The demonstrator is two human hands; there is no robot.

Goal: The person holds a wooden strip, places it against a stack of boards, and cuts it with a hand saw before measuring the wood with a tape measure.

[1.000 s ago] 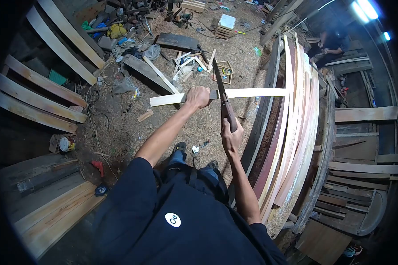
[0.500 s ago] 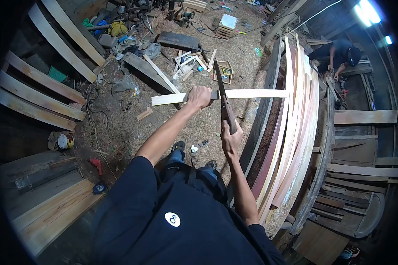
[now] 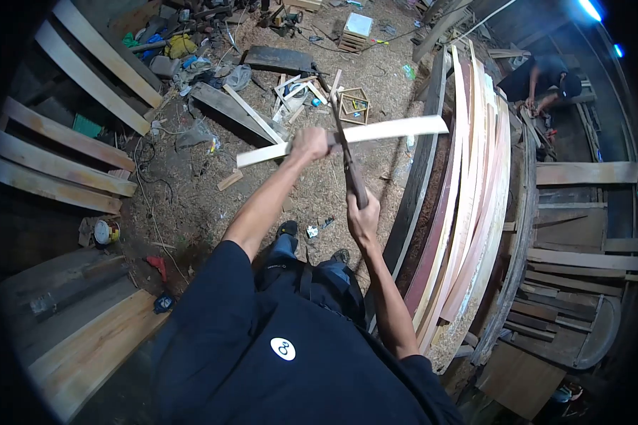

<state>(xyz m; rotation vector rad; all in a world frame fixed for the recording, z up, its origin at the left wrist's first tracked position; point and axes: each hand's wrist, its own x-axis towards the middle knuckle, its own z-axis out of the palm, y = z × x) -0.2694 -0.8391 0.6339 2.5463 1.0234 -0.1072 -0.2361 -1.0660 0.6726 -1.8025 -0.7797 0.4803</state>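
Wooden strip: pale, thin, held crosswise ahead of the body; likely light and slightly springy, best gripped near mid-length for balance. Left hand: blurred; fingers closed around the strip, left of its middle. Bladed tool: overlaps the strip in view; contact cannot be confirmed. Likely stiff and heavier; grip only the brown handle. Right hand: fingers wrapped around that handle's near end.

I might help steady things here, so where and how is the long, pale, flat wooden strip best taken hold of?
I'd take the strip near its right end, coming from the right, fingers across its narrow width: that end has no hand on it and juts well past the long dark blade, while the left hand grips beyond the blade.
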